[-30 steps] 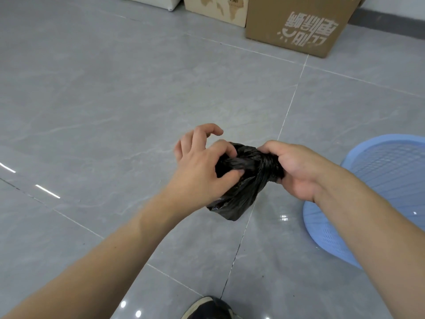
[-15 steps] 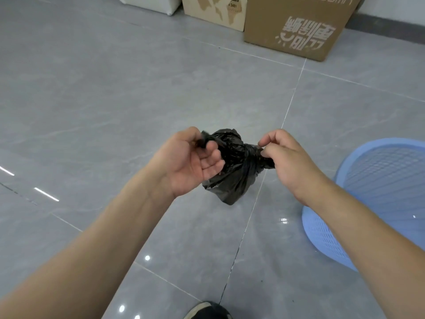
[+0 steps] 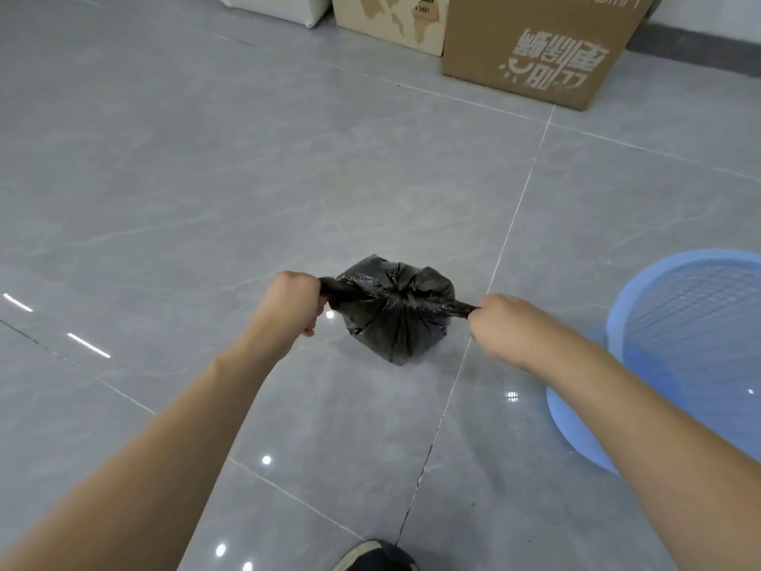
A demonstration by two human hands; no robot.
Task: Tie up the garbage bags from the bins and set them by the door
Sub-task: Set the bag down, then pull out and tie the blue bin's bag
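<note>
A plain indoor room: glossy grey tiled floor [image 3: 206,179], cardboard boxes [image 3: 531,47] along the wall.

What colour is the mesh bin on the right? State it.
Light blue, seen best in the head view.

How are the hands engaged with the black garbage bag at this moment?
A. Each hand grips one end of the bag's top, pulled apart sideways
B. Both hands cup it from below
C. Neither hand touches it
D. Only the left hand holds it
A: the left hand and right hand each grip a twisted end of the black garbage bag, stretched outward from its cinched centre.
</note>
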